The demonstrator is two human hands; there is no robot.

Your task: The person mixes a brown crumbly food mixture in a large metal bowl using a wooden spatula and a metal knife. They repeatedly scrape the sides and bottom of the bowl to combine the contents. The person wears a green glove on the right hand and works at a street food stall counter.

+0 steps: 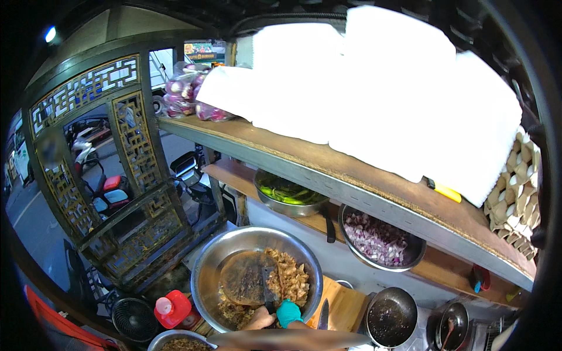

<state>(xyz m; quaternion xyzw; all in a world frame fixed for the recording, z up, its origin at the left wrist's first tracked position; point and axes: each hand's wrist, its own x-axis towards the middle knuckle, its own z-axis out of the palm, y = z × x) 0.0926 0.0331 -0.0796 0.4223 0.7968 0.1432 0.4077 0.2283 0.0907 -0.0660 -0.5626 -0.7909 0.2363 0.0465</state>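
Note:
A large steel basin (206, 267) holds a round, dark-stained chopping block (243, 278) with chopped browned meat (290, 281) around it. A dark, broad-bladed knife (267, 283) lies across the block's right side, its handle pointing towards me. My bare left hand (260, 318) is curled at that handle and appears closed on it. My right hand (288, 312), in a teal glove, is beside it at the meat and the basin's near side; its fingers are partly hidden, so its grip is unclear. Another knife (324, 313) lies on a wooden board (344, 302) right of the basin.
Dark pans (391, 316) stand at right. Bowls of chopped red onion (375, 241) and green peppers (290, 195) sit beneath a long overhead shelf (351, 173). At lower left are a red-lidded container (175, 309), a black fan (135, 319) and a bowl of minced food (184, 344).

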